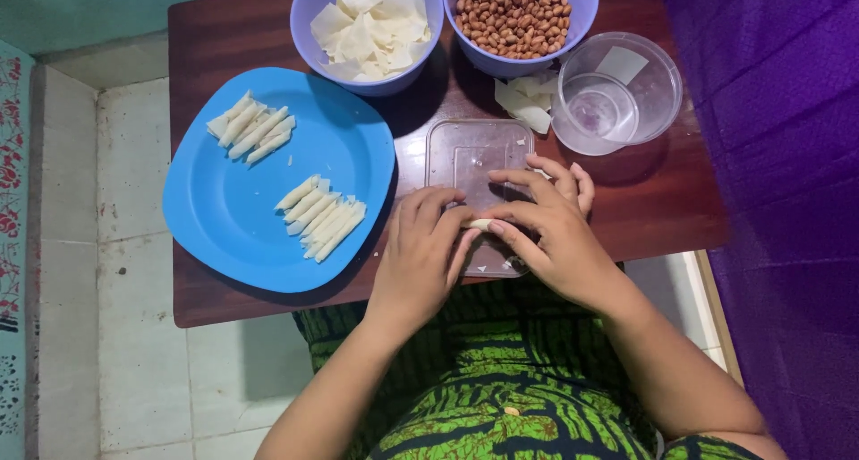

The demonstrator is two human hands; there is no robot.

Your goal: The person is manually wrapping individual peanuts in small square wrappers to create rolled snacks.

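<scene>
My left hand (420,250) and my right hand (546,223) meet over a clear square plastic lid (465,156) on the dark wooden table (662,191). Between their fingertips they pinch a small pale roll of dough (481,224). To the left lies a blue plate (233,218) with two groups of several finished white rolls (320,218). A purple bowl of white wrapper sheets (369,26) and a purple bowl of peanuts (517,12) stand at the table's far side.
A clear round container (617,93) with a smaller one inside sits at the right, a few loose wrapper pieces (528,102) beside it. A purple cloth (787,156) hangs on the right. Tiled floor (125,335) lies to the left.
</scene>
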